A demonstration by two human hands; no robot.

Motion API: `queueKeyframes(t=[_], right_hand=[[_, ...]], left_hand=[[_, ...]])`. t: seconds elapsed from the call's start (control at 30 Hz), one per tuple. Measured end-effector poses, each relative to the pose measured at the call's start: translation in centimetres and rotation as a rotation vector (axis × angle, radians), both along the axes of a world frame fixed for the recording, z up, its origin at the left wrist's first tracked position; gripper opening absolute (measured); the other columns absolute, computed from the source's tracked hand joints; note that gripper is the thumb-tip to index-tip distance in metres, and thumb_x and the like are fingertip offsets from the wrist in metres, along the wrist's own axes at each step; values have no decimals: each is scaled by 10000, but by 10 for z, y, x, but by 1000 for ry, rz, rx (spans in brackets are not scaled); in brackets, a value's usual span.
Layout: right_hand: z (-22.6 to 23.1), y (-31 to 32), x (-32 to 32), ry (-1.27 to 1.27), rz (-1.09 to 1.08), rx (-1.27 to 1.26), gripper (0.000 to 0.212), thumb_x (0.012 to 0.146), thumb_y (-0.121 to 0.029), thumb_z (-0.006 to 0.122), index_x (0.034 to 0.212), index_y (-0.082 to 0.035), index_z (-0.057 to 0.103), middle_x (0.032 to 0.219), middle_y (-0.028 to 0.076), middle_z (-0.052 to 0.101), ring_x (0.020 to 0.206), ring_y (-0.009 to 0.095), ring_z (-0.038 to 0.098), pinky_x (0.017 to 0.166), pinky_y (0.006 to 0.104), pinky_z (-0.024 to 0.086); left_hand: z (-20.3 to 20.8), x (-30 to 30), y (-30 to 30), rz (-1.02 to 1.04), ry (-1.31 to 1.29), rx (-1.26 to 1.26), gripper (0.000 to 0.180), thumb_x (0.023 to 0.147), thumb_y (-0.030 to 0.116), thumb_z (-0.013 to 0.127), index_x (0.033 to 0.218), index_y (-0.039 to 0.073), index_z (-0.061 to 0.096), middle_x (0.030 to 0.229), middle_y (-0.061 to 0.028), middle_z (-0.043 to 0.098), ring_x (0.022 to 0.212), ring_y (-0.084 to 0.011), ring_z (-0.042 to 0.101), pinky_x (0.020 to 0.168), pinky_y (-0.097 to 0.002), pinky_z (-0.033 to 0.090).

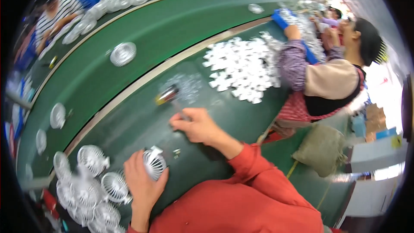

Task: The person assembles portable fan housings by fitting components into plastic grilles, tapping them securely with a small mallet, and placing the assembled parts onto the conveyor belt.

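Grille pile (86,194): left end of worktop (235,118).
Left grip (141,179): clamped round white grille (154,165), just above or on worktop.
Grille handling: likely light, stiff, brittle slats; take rim.
Right grip (199,126): closed on hammer (171,92) handle.

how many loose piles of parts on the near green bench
3: round white grilles beside the left hand; small clear pieces by the hammer; white bladed parts farther right, near the co-worker. More could be hidden behind the co-worker.
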State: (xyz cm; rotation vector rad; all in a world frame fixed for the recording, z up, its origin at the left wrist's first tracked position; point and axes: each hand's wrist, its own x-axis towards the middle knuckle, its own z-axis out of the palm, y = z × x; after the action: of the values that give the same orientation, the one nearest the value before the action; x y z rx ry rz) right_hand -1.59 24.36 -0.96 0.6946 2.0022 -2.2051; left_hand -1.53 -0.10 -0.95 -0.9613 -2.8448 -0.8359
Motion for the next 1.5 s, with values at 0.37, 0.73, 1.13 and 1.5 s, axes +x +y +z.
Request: queueKeyframes(t=[0.37,0.73,1.13,1.5], right_hand=[[0,-28,13,-171,154,-718,221,996,-163,569,1002,45,644,707,17,562,349,20,312,311,208,230],[-8,-34,18,-143,196,-749,211,993,-171,574,1006,17,670,561,-29,505,335,18,299,350,217,273],[-11,-36,19,-41,250,-722,218,952,-144,632,1055,45,670,647,-15,568,386,16,330,392,213,249],[9,-42,21,29,40,-179,158,883,-78,712,997,33,712,682,-40,597,555,20,476,475,206,336]], left_hand=[[9,-1,0,-119,-87,287,757,672,181,822,1309,-14,463,1301,-208,491,1098,-392,530,901,-443,482],[11,-2,6,-156,-114,322,763,669,173,823,1314,-10,459,1312,-204,495,1128,-388,525,923,-442,481],[7,-5,-1,-111,-168,338,747,685,213,816,1313,-18,485,1307,-193,505,1153,-363,524,930,-426,485],[42,-28,-2,-46,-488,56,703,805,348,761,1340,38,427,1187,-210,573,1032,-393,584,831,-455,501]])
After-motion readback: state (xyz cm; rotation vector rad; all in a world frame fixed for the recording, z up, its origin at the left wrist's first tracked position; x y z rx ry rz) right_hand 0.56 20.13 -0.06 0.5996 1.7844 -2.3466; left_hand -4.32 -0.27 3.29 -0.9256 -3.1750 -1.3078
